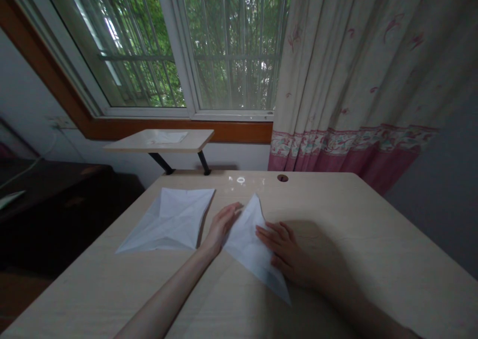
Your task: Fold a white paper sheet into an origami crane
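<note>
A thin white sheet (246,242), folded into a triangle, lies on the table with one point toward the window. Whether it is paper or cloth I cannot tell. Along its left edge rests my left hand (221,224), the fingers stretched forward and the thumb side near the edge. My right hand (284,249) lies flat on the right part of the sheet, fingers spread and fingertips touching its surface. To the left of my left hand a second white sheet (175,219) is spread out, with creases running across it.
The pale wooden table (354,249) has a round cable hole (283,178) near its back edge. A small raised shelf (201,137) on black legs stands at the back left, bearing another white piece (168,137). Behind are a barred window (231,55) and a patterned curtain (347,80).
</note>
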The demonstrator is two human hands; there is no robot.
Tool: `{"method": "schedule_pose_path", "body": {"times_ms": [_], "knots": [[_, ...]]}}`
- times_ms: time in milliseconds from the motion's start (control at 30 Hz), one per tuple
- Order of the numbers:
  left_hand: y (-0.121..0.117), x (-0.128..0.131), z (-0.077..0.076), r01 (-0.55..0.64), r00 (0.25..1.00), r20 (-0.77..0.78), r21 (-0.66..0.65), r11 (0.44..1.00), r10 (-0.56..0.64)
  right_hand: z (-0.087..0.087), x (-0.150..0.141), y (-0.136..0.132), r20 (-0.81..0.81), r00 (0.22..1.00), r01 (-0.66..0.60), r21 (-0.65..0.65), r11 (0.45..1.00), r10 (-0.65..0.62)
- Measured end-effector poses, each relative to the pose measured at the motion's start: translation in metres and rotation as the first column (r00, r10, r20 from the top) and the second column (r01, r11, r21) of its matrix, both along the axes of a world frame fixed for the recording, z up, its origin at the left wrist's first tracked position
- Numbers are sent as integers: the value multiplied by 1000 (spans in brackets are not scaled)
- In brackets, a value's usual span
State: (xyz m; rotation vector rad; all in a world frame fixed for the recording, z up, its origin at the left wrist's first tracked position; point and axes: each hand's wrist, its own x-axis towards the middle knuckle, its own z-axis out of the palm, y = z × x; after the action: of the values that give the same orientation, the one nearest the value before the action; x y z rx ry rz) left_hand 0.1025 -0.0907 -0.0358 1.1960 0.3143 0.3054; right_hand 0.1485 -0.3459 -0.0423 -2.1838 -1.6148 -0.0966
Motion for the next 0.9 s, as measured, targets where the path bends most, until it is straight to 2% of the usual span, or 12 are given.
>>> {"method": "schedule_pose_path", "body": {"times_ms": [167,500,633,700,767,900], "knots": [[2,1,-3,46,999,7,252,967,-49,2,-1,0,-35,999,-22,-21,1000,21],[3,6,-18,36,994,89,334,942,-69,-3,0,-1,-80,995,-55,10,998,56],[1,4,-23,30,991,107,433,901,-84,-5,0,-2,-96,995,-13,44,999,17],[0,2,-23,30,989,110,521,853,-102,-6,-1,-2,-94,996,4,54,999,1],[0,-1,-19,23,989,99,633,773,-110,-7,-1,-1,-80,997,3,60,998,2],[-2,-8,-6,19,995,40,835,550,-96,-5,0,1,-58,998,-3,54,999,6]]}}
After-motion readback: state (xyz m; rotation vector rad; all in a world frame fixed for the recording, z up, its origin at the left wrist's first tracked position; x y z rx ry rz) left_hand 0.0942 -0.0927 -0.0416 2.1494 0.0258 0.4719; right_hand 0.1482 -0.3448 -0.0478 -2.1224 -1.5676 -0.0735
